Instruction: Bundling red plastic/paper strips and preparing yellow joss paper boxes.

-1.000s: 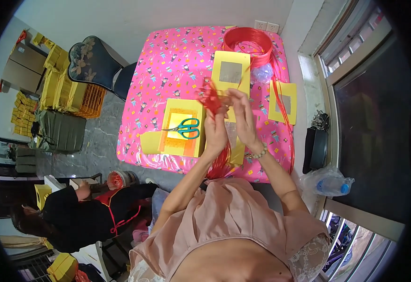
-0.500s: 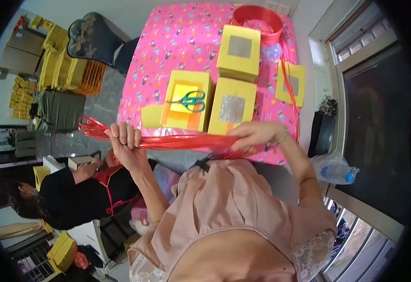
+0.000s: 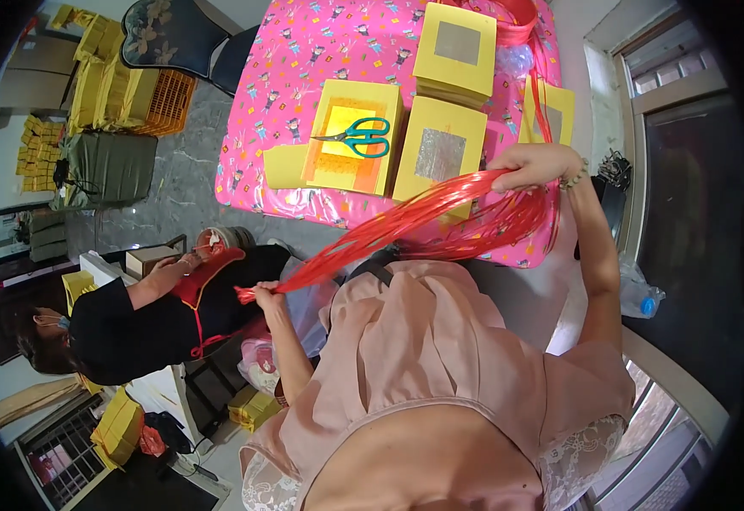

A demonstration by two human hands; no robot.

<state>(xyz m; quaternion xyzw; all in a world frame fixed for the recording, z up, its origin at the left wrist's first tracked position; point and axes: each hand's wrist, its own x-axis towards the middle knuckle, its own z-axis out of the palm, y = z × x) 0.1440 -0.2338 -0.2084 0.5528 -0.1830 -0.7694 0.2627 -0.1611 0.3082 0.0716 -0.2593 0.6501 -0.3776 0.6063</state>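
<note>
A long bundle of shiny red ribbon strands (image 3: 372, 228) stretches in front of me, sloping up from left to right. My left hand (image 3: 268, 296) grips its gathered left end, low beside my body. At the right my right hand (image 3: 532, 165) is closed round the other end, over the table's near edge. From there more strands loop down and back beneath the bundle. Just beyond, green-handled scissors (image 3: 360, 137) lie on a stack of yellow paper (image 3: 351, 175). Beside it stand two more yellow stacks, the nearer (image 3: 440, 153) with a silvery square on top.
The table wears a pink patterned cover (image 3: 278, 119). A red ribbon coil (image 3: 517, 21) sits at its far right. A co-worker in black (image 3: 151, 332) works at the left. A dark chair (image 3: 176, 43) stands beyond. A water bottle (image 3: 643, 300) lies by the right wall.
My right hand has moved up and right, my left hand down and toward me. The ribbon bundle, level before, now slopes and its strands fan out. The table has shifted upward in view.
</note>
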